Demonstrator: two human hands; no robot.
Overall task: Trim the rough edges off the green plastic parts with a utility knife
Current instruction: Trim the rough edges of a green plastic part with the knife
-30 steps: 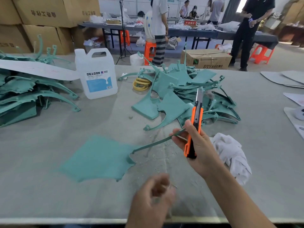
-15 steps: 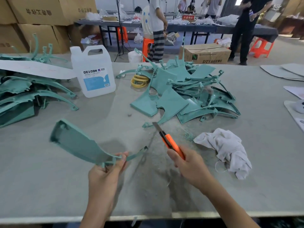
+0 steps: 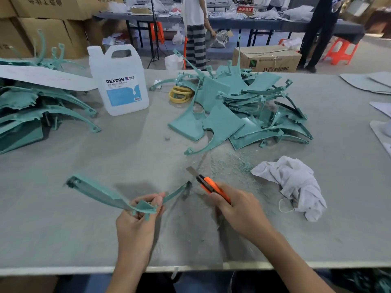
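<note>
My left hand (image 3: 137,220) grips a curved green plastic part (image 3: 99,192) near its middle and holds it above the grey table (image 3: 63,229). One end of the part points left, its thin arm reaches right. My right hand (image 3: 237,210) is shut on an orange utility knife (image 3: 208,185), blade out and pointing up-left. The blade tip sits just right of the thin arm's end, not clearly touching it. A pile of green parts (image 3: 243,111) lies beyond the knife, and another stack of green parts (image 3: 31,115) at the left.
A white DEXCON jug (image 3: 118,81) stands at the back left of centre, with yellow rings (image 3: 179,95) beside it. A crumpled white cloth (image 3: 294,185) lies to the right. Green shavings (image 3: 228,163) litter the table. People and cardboard boxes are behind the table.
The part lay flat on the table a second ago; my left hand picked it up and now holds it tilted. My right hand lowered the knife from upright towards the part's thin arm.
</note>
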